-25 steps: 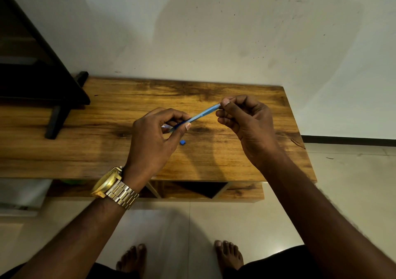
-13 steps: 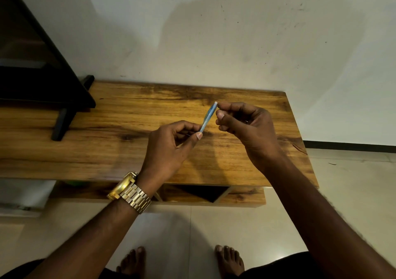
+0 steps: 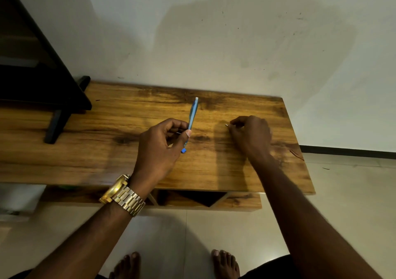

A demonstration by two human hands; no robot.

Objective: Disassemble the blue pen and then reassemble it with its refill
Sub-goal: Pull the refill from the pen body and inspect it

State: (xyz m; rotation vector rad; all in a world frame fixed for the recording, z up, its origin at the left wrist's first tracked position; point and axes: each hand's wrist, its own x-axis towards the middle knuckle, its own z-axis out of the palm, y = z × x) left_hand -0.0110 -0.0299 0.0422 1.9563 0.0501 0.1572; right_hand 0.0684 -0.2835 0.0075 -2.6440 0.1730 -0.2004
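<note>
home, living room | low wooden desk against a scuffed plain wall beyond the hands | black stand foot left of left hand | tiled floor, bare feet below

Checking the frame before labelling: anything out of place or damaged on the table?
Only a small blue piece lying loose on the wooden table, just under the blue pen held by the left hand. The right hand pinches a tiny part down at the tabletop. No spill or visible damage.
</note>
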